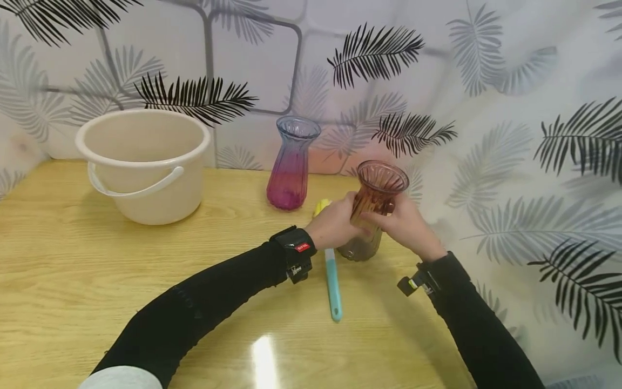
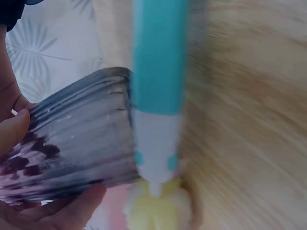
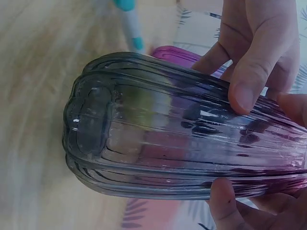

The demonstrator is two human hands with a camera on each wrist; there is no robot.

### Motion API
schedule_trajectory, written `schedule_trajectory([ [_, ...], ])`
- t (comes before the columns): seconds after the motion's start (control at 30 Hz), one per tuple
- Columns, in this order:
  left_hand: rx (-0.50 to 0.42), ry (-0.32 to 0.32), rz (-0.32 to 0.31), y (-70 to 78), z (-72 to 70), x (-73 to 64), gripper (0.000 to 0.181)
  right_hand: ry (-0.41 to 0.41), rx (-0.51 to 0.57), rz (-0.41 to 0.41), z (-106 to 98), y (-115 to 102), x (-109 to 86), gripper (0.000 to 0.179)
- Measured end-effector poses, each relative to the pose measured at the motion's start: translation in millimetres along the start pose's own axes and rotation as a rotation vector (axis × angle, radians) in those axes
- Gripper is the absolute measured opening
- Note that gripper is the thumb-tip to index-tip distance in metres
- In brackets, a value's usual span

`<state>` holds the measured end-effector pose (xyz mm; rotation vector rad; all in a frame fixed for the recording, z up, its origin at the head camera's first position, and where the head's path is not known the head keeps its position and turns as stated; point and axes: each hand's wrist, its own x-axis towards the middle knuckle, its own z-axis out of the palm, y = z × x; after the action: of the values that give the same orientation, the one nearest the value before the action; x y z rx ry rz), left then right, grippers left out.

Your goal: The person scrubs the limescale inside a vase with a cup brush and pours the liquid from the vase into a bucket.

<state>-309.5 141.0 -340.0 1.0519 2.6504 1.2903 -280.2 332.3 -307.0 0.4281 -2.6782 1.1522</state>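
Both hands grip a ribbed glass vase (image 1: pixel 362 246), reddish at its flared rim and smoky grey toward the base. My left hand (image 1: pixel 335 222) holds its left side and my right hand (image 1: pixel 409 224) its right side, below the neck. The vase leans slightly, mouth up; whether its base touches the table I cannot tell. In the right wrist view the clear, fluted base of the vase (image 3: pixel 158 129) shows up close. Beneath my left hand lies a sponge brush with a teal handle (image 1: pixel 333 286) and yellow head (image 2: pixel 158 208), partly hidden by that hand.
A second vase (image 1: pixel 290 178), blue over magenta, stands farther back on the wooden table (image 1: pixel 233 302). At the back left is a cream bucket (image 1: pixel 160 197) with its handle down. A leaf-patterned sheet (image 1: pixel 486 162) borders the back and right side.
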Motion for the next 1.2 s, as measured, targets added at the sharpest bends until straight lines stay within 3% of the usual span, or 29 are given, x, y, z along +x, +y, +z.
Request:
schedule_trajectory([
  [0.13, 0.026, -0.05, -0.021, -9.2, -3.3, -7.8, 0.091, -0.035, 0.029, -0.002, 7, 5, -1.7, 0.069],
  [0.27, 0.197, -0.1, 0.007, -18.0, -16.3, -26.0, 0.076, -0.073, 0.032, 0.027, 9, 3, -1.4, 0.072],
  [0.37, 0.433, -0.143, 0.106, -26.5, -26.5, -45.8, 0.05, -0.084, 0.029, 0.027, 10, -1, 1.3, 0.074],
  [0.43, 0.585, -0.186, 0.214, -32.3, -30.1, -58.5, 0.034, -0.093, 0.022, 0.03, 11, -3, 2.7, 0.075],
  [0.53, 0.704, -0.241, 0.373, -39.6, -30.6, -73.6, 0.025, -0.119, 0.028, 0.046, 14, -7, 3.0, 0.077],
  [0.67, 0.734, -0.251, 0.478, -43.9, -26.9, -83.6, 0.024, -0.137, 0.047, 0.06, 19, -9, 1.0, 0.077],
  [0.9, 0.829, -0.252, 0.516, -45.6, -22.7, -87.4, 0.022, -0.139, 0.057, 0.063, 23, -7, 0.8, 0.071],
  [1.2, 0.92, -0.221, 0.63, -47.8, -22.7, -101.0, 0.014, -0.159, 0.07, 0.005, 31, -19, -1.8, 0.067],
])
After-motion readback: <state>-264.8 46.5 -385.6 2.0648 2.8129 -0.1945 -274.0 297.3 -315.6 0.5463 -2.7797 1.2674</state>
